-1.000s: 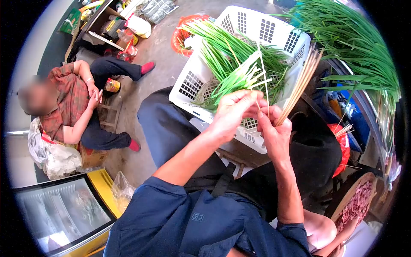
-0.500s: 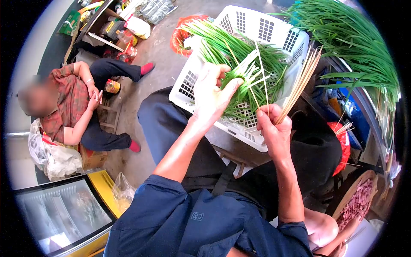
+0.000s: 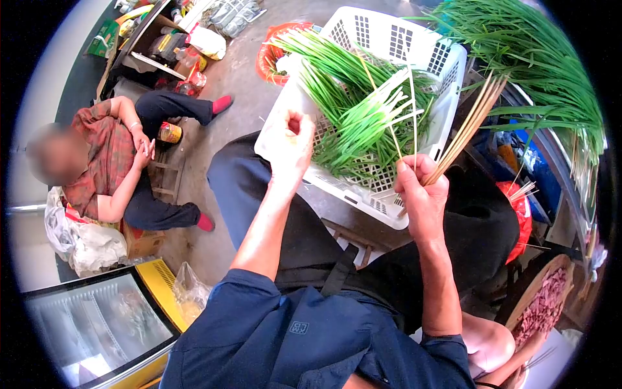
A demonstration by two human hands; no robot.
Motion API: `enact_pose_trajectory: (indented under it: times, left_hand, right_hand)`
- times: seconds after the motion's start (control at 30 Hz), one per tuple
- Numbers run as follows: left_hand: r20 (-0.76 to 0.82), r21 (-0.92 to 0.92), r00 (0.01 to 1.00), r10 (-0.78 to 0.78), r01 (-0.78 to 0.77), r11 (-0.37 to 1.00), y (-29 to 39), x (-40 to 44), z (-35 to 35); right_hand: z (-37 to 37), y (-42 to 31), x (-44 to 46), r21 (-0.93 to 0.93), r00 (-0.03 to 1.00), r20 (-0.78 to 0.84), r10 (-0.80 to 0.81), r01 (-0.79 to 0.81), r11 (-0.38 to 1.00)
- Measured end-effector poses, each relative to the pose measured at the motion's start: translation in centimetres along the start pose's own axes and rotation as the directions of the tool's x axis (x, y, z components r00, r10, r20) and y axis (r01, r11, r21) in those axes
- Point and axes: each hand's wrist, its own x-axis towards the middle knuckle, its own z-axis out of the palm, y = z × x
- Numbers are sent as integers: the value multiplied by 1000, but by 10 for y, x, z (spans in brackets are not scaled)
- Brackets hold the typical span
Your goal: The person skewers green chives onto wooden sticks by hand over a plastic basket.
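My right hand is closed on a sheaf of bamboo skewers. Two thin skewers fan out separately from its thumb and finger, up toward a bunch of cut chives. One passes at this bunch; whether it pierces the stems I cannot make out. My left hand is over the left rim of a white plastic basket, fingers curled in with thumb and index together and nothing visible in them. More chives lie in the basket, beside that hand.
Long chives are heaped at upper right. A red bag with skewers stands right, above a round board of chopped meat. Another person sits at left; someone's bare arm shows at lower right. A glass-topped freezer is lower left.
My left hand has let go of the chive bunch and drawn back to the left, its fingers curling in. My right hand keeps the skewers, shifted slightly right.
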Motion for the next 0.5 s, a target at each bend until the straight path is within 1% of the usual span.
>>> enact_pose_trajectory:
  times: [0.03,0.07,0.1,0.17,0.2,0.23,0.3,0.37,0.43,0.47,0.5]
  left_hand:
    - [23,254,995,101,-103,962,-4,4,-7]
    - [70,488,979,192,-201,850,-10,8,-14]
    - [153,605,962,227,-273,748,-20,11,-21]
    - [424,602,892,156,-406,687,-38,21,-39]
    - [499,585,860,111,-429,688,-30,24,-44]
    - [499,586,860,112,-429,688,-13,29,-42]
    - [352,342,871,342,-460,819,23,33,-29]
    - [461,114,773,437,-540,834,50,25,-12]
    - [657,20,593,465,-631,775,59,10,3]
    - [765,57,548,339,-581,812,57,4,8]
    - [812,116,524,256,-576,809,56,-1,10]
  right_hand:
    - [-1,0,0,1,1000,0,0,0,1000]
    - [-3,0,1,19,1000,-19,22,-22,1000]
    - [-4,1,1,38,998,-38,45,-44,998]
    - [-5,0,2,76,997,-60,38,-34,997]
    - [-6,-3,1,76,997,-59,54,-50,996]
    - [-6,-6,1,76,996,-59,71,-67,995]
    - [-5,-4,2,60,996,-53,72,-69,996]
    - [-2,-3,3,43,997,-38,64,-63,997]
    - [-1,1,4,19,999,-32,7,-6,1000]
    - [-2,2,4,21,999,-36,-6,7,1000]
    - [-3,1,4,22,999,-40,-8,9,1000]
